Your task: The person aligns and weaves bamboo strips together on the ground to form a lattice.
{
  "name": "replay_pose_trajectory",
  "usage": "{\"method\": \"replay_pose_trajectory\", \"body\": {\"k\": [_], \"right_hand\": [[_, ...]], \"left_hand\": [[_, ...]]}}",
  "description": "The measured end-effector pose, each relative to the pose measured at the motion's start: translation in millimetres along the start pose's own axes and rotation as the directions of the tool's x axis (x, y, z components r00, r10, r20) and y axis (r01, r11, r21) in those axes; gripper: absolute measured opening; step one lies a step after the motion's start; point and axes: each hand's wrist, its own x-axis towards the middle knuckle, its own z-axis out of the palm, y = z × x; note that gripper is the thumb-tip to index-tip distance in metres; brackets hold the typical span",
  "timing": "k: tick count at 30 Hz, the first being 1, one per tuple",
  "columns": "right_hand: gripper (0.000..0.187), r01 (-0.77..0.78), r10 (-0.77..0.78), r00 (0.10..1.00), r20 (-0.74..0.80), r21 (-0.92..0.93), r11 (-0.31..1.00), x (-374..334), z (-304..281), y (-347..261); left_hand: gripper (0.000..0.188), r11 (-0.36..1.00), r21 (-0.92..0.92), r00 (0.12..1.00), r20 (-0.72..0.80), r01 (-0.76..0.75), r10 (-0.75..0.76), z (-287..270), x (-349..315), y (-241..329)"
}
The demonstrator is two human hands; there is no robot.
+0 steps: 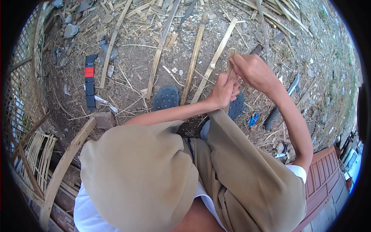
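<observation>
The person sits or squats, with both knees in tan trousers point(139, 174) at the near side of the work area. Beyond the knees, the left hand point(223, 92) is closed, its fingers curled around the lower part of a narrow wooden strip point(232, 51). The right hand point(250, 71) is just above and to the right of the left hand; its thumb and fingers pinch the same strip near its upper end. The strip lies between the two hands, roughly in line with the view, and its tip projects past the right hand's fingers. Its lower end is hard to make out below the left hand.

Two dark clogs point(166, 98) stand on the ground, the right one partly covered by the left hand and the trouser leg. To the right lie a small blue wrapper point(253, 120) and a knife point(294, 84), curved blade pointing away, dark handle toward the person. To the left, a black sheath-like item point(90, 99) with a red band lies near a clear bottle point(108, 51).

Ahead of the clogs, several loose strips point(195, 58) lie side by side, spaced apart, on littered soil point(179, 63)
</observation>
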Motion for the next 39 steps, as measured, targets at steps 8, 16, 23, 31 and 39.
{"method": "replay_pose_trajectory", "body": {"k": [8, 16, 23, 31, 39], "right_hand": [[0.025, -0.205, 0.204, 0.979, 0.024, 0.129, 0.97, 3.3, 0.0, -10.8], [0.033, -0.598, 0.732, 0.67, -0.124, 0.495, 0.631, -14.8, 48.8, -44.8], [0.034, -0.883, 0.838, 0.292, -0.461, 0.206, 0.421, -145.0, 22.9, 48.2], [0.04, -0.956, 0.885, 0.141, -0.444, 0.17, 0.238, -312.1, 83.7, 123.2], [0.016, -0.908, 0.702, 0.064, -0.709, 0.25, 0.336, -174.7, 102.7, 28.7]], "left_hand": [[0.056, 1.0, 0.015, 0.998, 0.061, 0.015, -0.016, -9.9, -4.3, 0.7], [0.032, 0.68, 0.668, 0.946, 0.296, -0.303, 0.132, -31.7, -2.7, 5.2], [0.021, 0.512, 0.843, 0.973, 0.224, -0.165, -0.056, -91.6, -8.5, 43.0], [0.019, -0.003, 1.0, 0.648, -0.003, 0.007, 0.762, -190.6, -24.0, 112.8], [0.032, -0.08, 0.97, 0.851, -0.161, 0.23, 0.5, -200.8, 1.1, 139.3]]}}
